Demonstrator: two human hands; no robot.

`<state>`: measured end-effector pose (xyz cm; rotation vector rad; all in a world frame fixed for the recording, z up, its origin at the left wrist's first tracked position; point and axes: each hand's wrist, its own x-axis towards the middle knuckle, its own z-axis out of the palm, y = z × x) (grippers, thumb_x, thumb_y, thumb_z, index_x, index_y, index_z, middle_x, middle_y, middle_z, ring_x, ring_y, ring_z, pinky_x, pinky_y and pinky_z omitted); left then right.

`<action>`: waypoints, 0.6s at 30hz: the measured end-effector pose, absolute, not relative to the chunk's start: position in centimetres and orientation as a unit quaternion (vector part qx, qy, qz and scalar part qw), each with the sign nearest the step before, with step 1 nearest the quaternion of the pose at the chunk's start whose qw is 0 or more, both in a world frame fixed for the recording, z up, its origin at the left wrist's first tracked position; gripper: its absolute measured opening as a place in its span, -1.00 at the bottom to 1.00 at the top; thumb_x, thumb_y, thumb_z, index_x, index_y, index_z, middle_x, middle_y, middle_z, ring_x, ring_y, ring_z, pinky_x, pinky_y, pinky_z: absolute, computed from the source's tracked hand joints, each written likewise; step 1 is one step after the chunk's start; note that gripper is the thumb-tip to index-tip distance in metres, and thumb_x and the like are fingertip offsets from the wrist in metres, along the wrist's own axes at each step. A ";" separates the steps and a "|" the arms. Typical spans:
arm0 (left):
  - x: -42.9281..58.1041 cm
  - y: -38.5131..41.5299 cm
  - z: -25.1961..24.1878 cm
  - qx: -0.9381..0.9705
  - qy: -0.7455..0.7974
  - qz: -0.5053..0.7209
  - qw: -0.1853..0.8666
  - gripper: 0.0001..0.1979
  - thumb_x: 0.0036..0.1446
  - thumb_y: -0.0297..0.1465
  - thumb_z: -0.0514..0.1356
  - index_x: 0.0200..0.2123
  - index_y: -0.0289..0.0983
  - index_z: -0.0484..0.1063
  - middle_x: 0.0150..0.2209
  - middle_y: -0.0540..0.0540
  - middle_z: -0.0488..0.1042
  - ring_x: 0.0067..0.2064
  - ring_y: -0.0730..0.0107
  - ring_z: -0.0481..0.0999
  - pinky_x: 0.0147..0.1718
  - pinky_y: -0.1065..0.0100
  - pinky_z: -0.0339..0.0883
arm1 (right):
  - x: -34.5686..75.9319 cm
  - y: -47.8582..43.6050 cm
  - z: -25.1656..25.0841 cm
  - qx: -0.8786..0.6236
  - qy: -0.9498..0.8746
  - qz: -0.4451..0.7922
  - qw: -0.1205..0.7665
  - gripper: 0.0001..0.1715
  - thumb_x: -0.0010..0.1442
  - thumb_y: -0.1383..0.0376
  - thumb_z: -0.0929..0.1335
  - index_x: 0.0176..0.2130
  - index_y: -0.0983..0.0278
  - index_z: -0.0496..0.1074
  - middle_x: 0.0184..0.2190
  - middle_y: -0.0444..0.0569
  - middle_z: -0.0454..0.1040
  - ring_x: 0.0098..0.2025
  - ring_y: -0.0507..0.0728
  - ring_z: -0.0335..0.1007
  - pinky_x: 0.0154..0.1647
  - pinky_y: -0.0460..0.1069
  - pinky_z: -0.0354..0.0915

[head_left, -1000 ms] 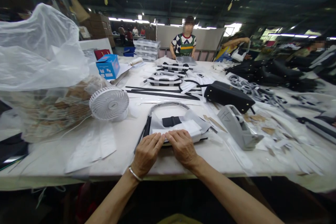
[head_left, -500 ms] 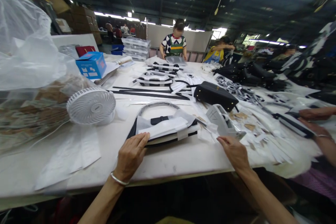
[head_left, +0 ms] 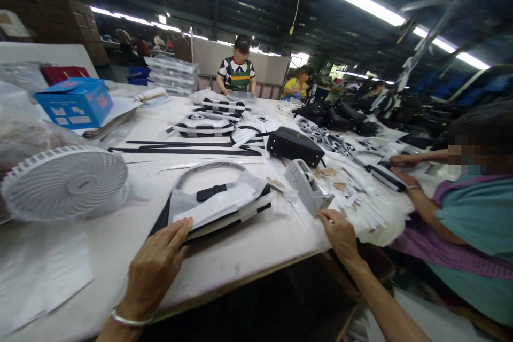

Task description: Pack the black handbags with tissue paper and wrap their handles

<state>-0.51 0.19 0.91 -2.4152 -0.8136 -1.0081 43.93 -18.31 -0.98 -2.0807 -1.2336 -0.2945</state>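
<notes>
A black handbag (head_left: 230, 224) lies on the table in front of me, partly covered with white wrapping paper (head_left: 218, 206). Its wrapped handle (head_left: 208, 164) arches away from me. My left hand (head_left: 158, 259) is closed over the bag's near left edge, fingers together on top and thumb hidden. To the right, my right hand (head_left: 340, 232) is closed in a pinch beside the front end of a grey tape dispenser (head_left: 301, 187). Whatever those fingertips hold is too small to make out.
A white fan (head_left: 76, 184) and a blue box (head_left: 76, 102) stand at left. Beyond the bag lie black straps (head_left: 192, 148) and another black bag (head_left: 294, 145). Paper scraps (head_left: 352, 192) litter the right side. A co-worker (head_left: 468, 214) handles a dark piece at far right.
My view has turned right, so the table's contents appear farther left and the co-worker shows more. My right hand is now closer to the dispenser's front end. My left hand stays on the handbag.
</notes>
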 end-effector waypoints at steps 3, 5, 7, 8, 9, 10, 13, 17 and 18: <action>-0.5 0.2 0.7 -0.860 -0.294 -0.363 0.204 -0.60 0.27 -0.47 0.10 0.17 -0.24 0.31 -0.01 -0.12 0.55 -0.08 0.20 0.55 -0.06 0.24 0.35 | 47.5 -20.6 0.1 -0.848 -0.335 -0.142 0.385 -0.46 0.13 -0.11 0.27 -0.32 0.27 0.55 -0.29 0.07 0.59 -0.26 0.22 0.47 -0.16 0.05 0.29; -0.5 0.2 0.5 -0.858 -0.298 -0.364 0.207 -0.59 0.27 -0.46 0.09 0.18 -0.23 0.30 -0.01 -0.11 0.55 -0.09 0.20 0.56 -0.06 0.24 0.36 | 50.8 -21.7 0.7 -0.882 -0.241 -0.144 0.378 -0.44 0.05 -0.12 0.28 -0.34 0.28 0.56 -0.34 0.09 0.58 -0.29 0.25 0.46 -0.20 0.07 0.28; -0.4 0.1 0.4 -0.856 -0.302 -0.365 0.208 -0.57 0.27 -0.46 0.09 0.20 -0.20 0.29 -0.01 -0.10 0.55 -0.10 0.20 0.56 -0.06 0.23 0.37 | 54.3 -22.6 1.2 -0.910 -0.177 -0.138 0.348 -0.47 0.01 -0.09 0.30 -0.36 0.29 0.57 -0.43 0.09 0.56 -0.36 0.27 0.42 -0.28 0.08 0.27; -0.4 0.1 0.3 -0.855 -0.303 -0.366 0.207 -0.56 0.27 -0.45 0.09 0.21 -0.19 0.27 -0.01 -0.10 0.55 -0.10 0.20 0.56 -0.05 0.23 0.37 | 56.0 -22.8 1.4 -0.921 -0.158 -0.138 0.329 -0.49 0.00 -0.06 0.31 -0.38 0.29 0.57 -0.47 0.09 0.53 -0.40 0.26 0.39 -0.32 0.09 0.25; -0.4 0.1 0.3 -0.855 -0.303 -0.367 0.204 -0.54 0.27 -0.45 0.09 0.23 -0.18 0.25 -0.01 -0.10 0.55 -0.10 0.20 0.56 -0.05 0.22 0.38 | 57.6 -22.9 1.7 -0.928 -0.146 -0.142 0.313 -0.52 -0.01 -0.05 0.32 -0.41 0.29 0.56 -0.51 0.08 0.51 -0.44 0.26 0.36 -0.35 0.10 0.23; -0.4 0.1 0.3 -0.856 -0.303 -0.367 0.200 -0.53 0.27 -0.45 0.08 0.24 -0.17 0.24 -0.01 -0.10 0.54 -0.09 0.19 0.56 -0.04 0.22 0.38 | 59.1 -22.9 2.0 -0.931 -0.139 -0.149 0.302 -0.55 -0.02 -0.03 0.33 -0.44 0.29 0.55 -0.54 0.08 0.48 -0.46 0.26 0.34 -0.37 0.10 0.21; -0.7 0.1 0.0 -0.859 -0.306 -0.365 0.188 -0.50 0.28 -0.41 0.07 0.28 -0.13 0.19 0.01 -0.09 0.53 -0.08 0.18 0.56 -0.03 0.21 0.39 | 63.0 -21.9 3.2 -0.932 -0.135 -0.163 0.294 -0.62 -0.01 0.01 0.34 -0.52 0.25 0.51 -0.58 0.07 0.41 -0.46 0.28 0.31 -0.37 0.13 0.18; -1.2 0.3 -1.1 -0.867 -0.307 -0.356 0.166 -0.48 0.29 -0.34 0.06 0.30 -0.10 0.16 0.06 -0.07 0.51 -0.03 0.17 0.55 0.02 0.20 0.37 | 66.9 -19.1 5.0 -0.939 -0.136 -0.144 0.282 -0.70 0.06 0.14 0.30 -0.51 0.24 0.52 -0.56 0.13 0.39 -0.37 0.36 0.36 -0.31 0.18 0.17; -1.2 0.4 -1.4 -0.866 -0.310 -0.362 0.150 -0.49 0.28 -0.32 0.06 0.29 -0.08 0.18 0.06 -0.04 0.51 -0.03 0.18 0.55 0.02 0.21 0.37 | 67.7 -18.4 5.4 -0.942 -0.130 -0.138 0.278 -0.69 0.08 0.17 0.28 -0.48 0.27 0.54 -0.53 0.17 0.41 -0.34 0.38 0.37 -0.30 0.19 0.16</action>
